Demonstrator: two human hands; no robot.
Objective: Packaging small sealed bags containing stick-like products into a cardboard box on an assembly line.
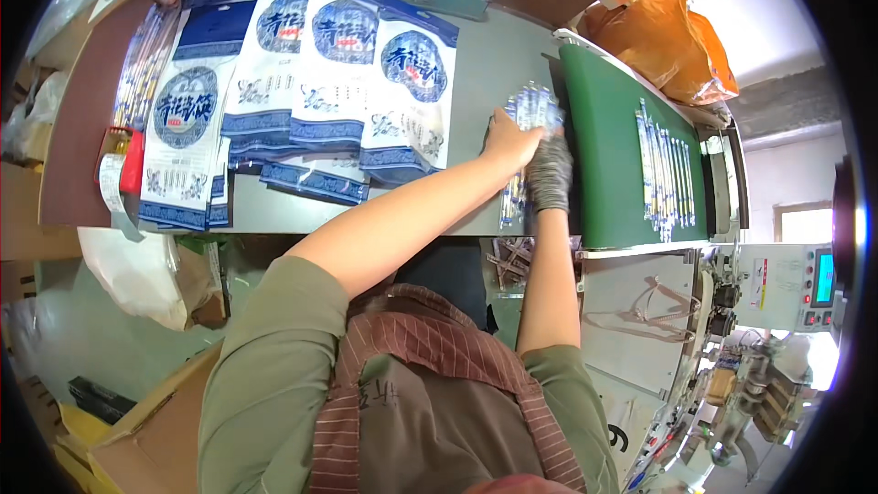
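Note:
A bundle of slim, clear-wrapped chopsticks [533, 108] with blue, white and gold marks stands between my hands at the right end of the grey table [485, 55]. My bare left hand [512, 143] is closed round its left side. My right hand [551, 169], in a grey striped glove, grips it from the right; its fingertips are partly hidden. More of the wrapped sticks [513, 203] show below my left hand, near the table's front edge. To the right, several such packets [665, 169] lie side by side on a green conveyor belt [604, 137].
Blue-and-white printed pouches [412, 82] lie overlapping across the table's left and middle. At the far left are more wrapped sticks [146, 64] and a red tape dispenser [131, 163]. An orange plastic bag [672, 37] sits beyond the belt. A machine control box [796, 288] stands at right.

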